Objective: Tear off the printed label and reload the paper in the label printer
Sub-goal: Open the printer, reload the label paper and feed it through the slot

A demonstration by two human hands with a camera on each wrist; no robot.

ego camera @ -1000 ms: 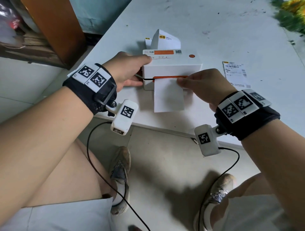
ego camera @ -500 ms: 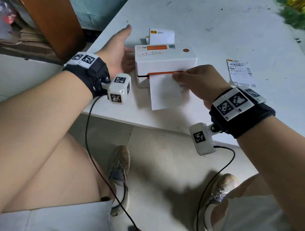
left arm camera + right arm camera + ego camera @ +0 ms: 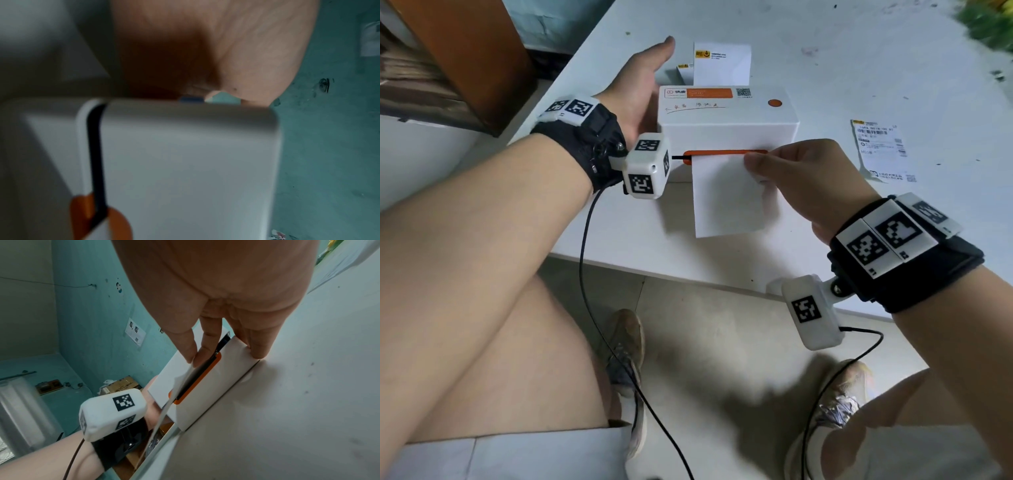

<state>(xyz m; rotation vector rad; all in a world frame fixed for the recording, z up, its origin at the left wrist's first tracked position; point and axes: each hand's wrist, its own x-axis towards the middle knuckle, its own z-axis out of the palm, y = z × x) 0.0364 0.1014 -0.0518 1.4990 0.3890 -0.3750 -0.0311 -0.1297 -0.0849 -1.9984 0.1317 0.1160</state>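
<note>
A white label printer [image 3: 726, 120] with an orange slot [image 3: 722, 152] stands near the table's front edge. A blank white label [image 3: 722, 198] hangs out of the slot, still joined to it. My right hand [image 3: 751, 168] pinches the label's upper right corner right at the slot; in the right wrist view thumb and forefinger [image 3: 191, 356] hold the label's edge [image 3: 164, 410] while another finger rests on the printer's front [image 3: 226, 363]. My left hand [image 3: 643, 89] lies flat beside the printer's left side, thumb stretched out, fingers hidden behind the printer's body [image 3: 185, 154].
Folded blank label stock [image 3: 722, 63] stands behind the printer. A printed label [image 3: 881, 147] lies on the white table [image 3: 859, 51] to the right. A brown cabinet [image 3: 465, 51] is at the left. Wrist-camera cables hang over the floor below the table edge.
My left hand has let go of the printer's front left corner and moved, fingers spread, along its left side. The right hand keeps its pinch on the label.
</note>
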